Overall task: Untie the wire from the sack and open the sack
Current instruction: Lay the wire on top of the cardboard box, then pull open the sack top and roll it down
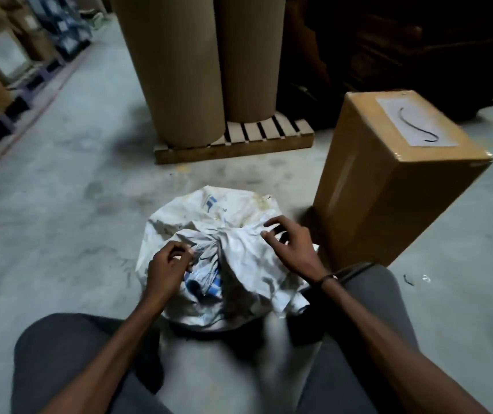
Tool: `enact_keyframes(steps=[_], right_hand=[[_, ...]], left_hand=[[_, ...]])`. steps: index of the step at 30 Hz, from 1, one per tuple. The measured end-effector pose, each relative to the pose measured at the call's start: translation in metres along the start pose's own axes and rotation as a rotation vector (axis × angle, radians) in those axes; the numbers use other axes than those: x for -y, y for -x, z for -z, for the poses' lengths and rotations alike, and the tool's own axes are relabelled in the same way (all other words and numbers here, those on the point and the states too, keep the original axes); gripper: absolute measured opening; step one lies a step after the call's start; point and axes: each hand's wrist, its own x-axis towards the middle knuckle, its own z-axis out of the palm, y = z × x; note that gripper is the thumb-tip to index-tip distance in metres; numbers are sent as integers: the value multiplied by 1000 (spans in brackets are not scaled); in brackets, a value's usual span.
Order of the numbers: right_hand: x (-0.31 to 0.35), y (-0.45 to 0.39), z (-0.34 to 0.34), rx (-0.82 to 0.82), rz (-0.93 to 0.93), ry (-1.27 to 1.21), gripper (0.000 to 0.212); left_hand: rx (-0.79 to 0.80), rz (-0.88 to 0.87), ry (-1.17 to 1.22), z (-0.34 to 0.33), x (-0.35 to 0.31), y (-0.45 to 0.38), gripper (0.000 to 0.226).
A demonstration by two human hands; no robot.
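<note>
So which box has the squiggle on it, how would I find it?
Start at the two tall brown paper rolls on the wooden pallet. Look to their right and nearer the person: a brown cardboard box stands on the floor beside the white sack. It alone has a white label on top with a dark S-shaped squiggle.

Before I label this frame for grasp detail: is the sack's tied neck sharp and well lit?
Head view: dim light, dark background top right; sack neck soft, wire not discernible; left hand and right hand slightly blurred; wide-angle bending tilts the cardboard box.
</note>
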Motion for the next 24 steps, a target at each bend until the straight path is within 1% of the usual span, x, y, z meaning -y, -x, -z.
enact_keyframes(steps=[2, 4, 5, 7, 10, 11, 13, 15, 16, 19, 20, 22, 24], right_hand=[[-3, 6, -2, 49, 80, 41, 16], [-5, 2, 1, 74, 142, 104, 17], [-10, -2, 4, 69, 137, 142, 18], [-25, -11, 13, 65, 102, 258, 28], [-45, -23, 18, 130, 9, 484, 55], [-49, -27, 18, 163, -37, 523, 64], [-51, -32, 14, 238, -106, 539, 73], [-50, -37, 9, 284, -116, 483, 78], [-44, -37, 7, 307, -108, 438, 76], [-23, -40, 6, 368, -37, 255, 47], [-15, -41, 7, 386, -26, 184, 42], [-4, -45, 12, 424, -73, 23, 43], [4, -47, 18, 472, -168, -144, 49]], left_hand=[[-10, 49, -8, 19, 15, 3, 19], [38, 42, -3, 26, 16, 1, 23], [55, 36, -6, 26, 17, 0, 24], [86, 50, 9, 18, 18, 1, 26], [184, 50, -50, -3, 18, 1, 39], [225, 40, -79, -10, 14, 0, 43], [300, 11, -110, -24, 5, 1, 50], [336, -32, -159, -36, -2, 5, 59], [348, -60, -201, -41, -6, 8, 66], [405, -132, -309, -52, -19, 18, 90], [427, -149, -329, -55, -26, 22, 96], [425, -195, -351, -59, -34, 32, 102], [360, -264, -334, -63, -35, 36, 97]])
